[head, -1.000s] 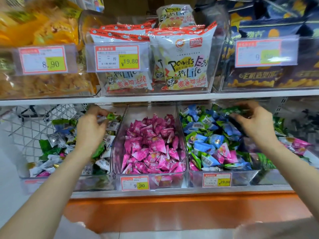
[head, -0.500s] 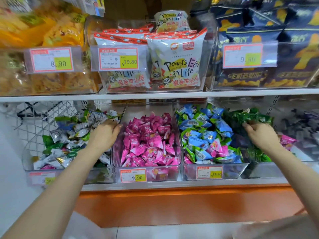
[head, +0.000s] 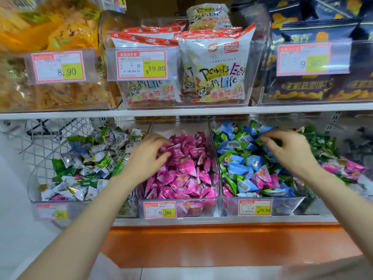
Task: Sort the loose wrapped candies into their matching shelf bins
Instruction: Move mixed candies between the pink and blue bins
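Our left hand (head: 149, 153) reaches palm-down over the pink candies (head: 186, 175) in the middle bin (head: 201, 208), fingers curled. Our right hand (head: 288, 151) arches over the blue candies (head: 241, 168) in the neighbouring bin (head: 230, 208), its fingertips among the wrappers. We cannot tell whether either hand grips one.

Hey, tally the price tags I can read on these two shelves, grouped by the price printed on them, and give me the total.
8.90 tag: 1
19.80 tag: 1
9.90 tags: 3 (upper right, lower left, lower middle)
29.80 tag: 1
Total: 6
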{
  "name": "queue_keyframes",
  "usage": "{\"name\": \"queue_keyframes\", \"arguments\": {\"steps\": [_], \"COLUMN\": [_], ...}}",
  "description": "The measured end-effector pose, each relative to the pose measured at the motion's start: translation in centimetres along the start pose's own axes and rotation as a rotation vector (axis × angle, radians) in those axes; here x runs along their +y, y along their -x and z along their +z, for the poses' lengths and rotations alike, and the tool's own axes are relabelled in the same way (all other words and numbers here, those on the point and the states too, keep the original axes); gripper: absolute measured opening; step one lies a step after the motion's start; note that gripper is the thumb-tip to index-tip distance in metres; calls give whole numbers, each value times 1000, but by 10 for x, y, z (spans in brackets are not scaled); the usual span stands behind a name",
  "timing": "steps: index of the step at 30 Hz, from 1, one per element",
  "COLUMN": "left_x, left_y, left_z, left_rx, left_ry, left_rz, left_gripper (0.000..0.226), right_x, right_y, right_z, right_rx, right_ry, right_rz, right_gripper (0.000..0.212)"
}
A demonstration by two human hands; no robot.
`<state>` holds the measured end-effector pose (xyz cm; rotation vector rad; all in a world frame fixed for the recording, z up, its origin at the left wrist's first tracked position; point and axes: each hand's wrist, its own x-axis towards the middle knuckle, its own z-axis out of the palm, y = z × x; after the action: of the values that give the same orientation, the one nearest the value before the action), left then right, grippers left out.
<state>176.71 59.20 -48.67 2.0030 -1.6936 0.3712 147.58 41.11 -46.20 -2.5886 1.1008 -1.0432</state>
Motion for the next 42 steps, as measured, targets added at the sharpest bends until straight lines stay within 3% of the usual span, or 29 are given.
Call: {"name": "queue_keyframes", "arguments": {"steps": [7,12,17,34,39,42], "left_x": [28,35,24,-7,2,18], "left_y": [-24,-33,-36,-20,-17,-23], "left_z": [48,66,65,31,24,19], "left_rx": [-391,-613,-509,-472,-386,-351], "left_ry": [22,-238,-320,-258,-410,-199], "left_rz": [250,269,179,-104,-53,93], "left_gripper": [51,68,59,56,66,67], "right_x": [-43,-56,-56,-50,-44,-42], "right_y": [-7,-10,-13,-13,-13,-13], "right_z": [37,50,51,47,48,47], "right_rx": [-192,-251,-283,-345,-348,-356], "right_ry": [-162,-206,-206,-178,-186,-187], "right_rz": [-184,-206,-185,-198,-209,-216], "right_gripper": [18,20,21,19,17,16]}}
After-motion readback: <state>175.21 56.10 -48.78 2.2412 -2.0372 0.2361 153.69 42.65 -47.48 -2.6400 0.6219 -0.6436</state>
